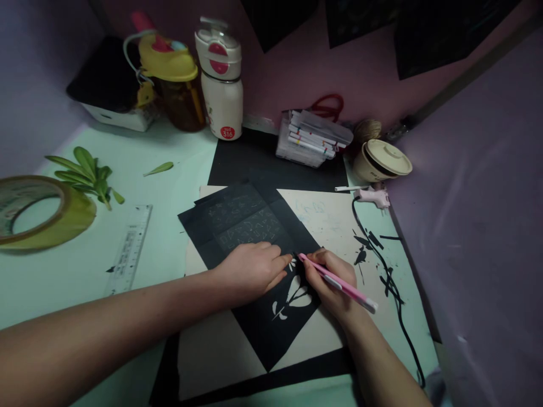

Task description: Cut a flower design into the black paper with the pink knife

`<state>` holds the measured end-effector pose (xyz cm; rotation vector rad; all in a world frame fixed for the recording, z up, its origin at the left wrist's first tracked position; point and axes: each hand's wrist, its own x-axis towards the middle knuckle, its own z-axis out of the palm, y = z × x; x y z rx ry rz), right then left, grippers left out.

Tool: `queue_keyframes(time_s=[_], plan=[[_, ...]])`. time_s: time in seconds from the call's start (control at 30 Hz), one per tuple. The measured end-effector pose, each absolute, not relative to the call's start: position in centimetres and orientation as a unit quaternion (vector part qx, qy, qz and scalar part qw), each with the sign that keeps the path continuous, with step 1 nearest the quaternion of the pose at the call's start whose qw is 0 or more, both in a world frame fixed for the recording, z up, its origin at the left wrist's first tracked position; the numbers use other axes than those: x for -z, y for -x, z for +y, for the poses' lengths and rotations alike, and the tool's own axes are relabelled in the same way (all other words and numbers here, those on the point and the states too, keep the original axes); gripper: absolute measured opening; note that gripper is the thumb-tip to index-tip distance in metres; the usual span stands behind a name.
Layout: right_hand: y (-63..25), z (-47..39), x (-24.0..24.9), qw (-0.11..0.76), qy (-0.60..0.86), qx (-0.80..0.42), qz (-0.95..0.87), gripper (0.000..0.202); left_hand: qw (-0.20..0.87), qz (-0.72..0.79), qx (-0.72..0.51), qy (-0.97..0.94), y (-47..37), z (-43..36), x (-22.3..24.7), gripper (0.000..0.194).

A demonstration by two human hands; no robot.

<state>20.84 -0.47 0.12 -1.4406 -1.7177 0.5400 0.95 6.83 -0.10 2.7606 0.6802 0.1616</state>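
A sheet of black paper [254, 316] lies at a slant on a pale board [212, 350]. White leaf and petal shapes [299, 294] show through cut-outs in its lower right part, and faint small drawings [248, 229] cover its upper part. My left hand [252, 268] lies on the paper, fingers stretched out, with the index fingertip by a small cut-out. Just right of that fingertip, my right hand [333, 274] grips a slim pink craft knife [339, 282] like a pen. Its tip meets the paper; the blade is too small to make out.
Black paper scraps [360, 257] and a dark cable [401, 316] lie on the right. To the left are a clear ruler [131, 249], a tape roll [80, 217] and green leaves [87, 169]. Behind stand a white bottle [223, 102], a marker case [311, 138] and a cream bowl [379, 161].
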Motion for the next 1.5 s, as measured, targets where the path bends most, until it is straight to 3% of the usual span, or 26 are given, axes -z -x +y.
queue_keyframes(time_s=[0.3, 0.5, 0.73, 1.0, 1.5], plan=[[-21.0, -0.2, -0.2, 0.437, 0.633, -0.236, -0.594, 0.007, 0.147, 0.239, -0.044, -0.959, -1.1, 6.7, -0.1, 0.034], [-20.1, -0.8, -3.2, 0.458, 0.678, -0.221, -0.531, 0.005, 0.153, 0.334, 0.016, -0.930, -1.4, 5.6, -1.2, 0.041], [-18.3, 0.1, -2.9, 0.453, 0.658, -0.304, -0.518, 0.009, 0.270, 0.359, 0.009, -0.894, -1.1, 5.4, -3.1, 0.033], [-19.2, 1.9, -2.0, 0.421, 0.639, -0.311, -0.563, 0.011, 0.108, 0.337, 0.029, -0.935, -0.4, 7.2, -2.8, 0.031], [-19.3, 3.0, -0.1, 0.397, 0.601, -0.241, -0.651, 0.010, 0.108, 0.312, 0.007, -0.944, -0.2, 8.0, -1.4, 0.031]])
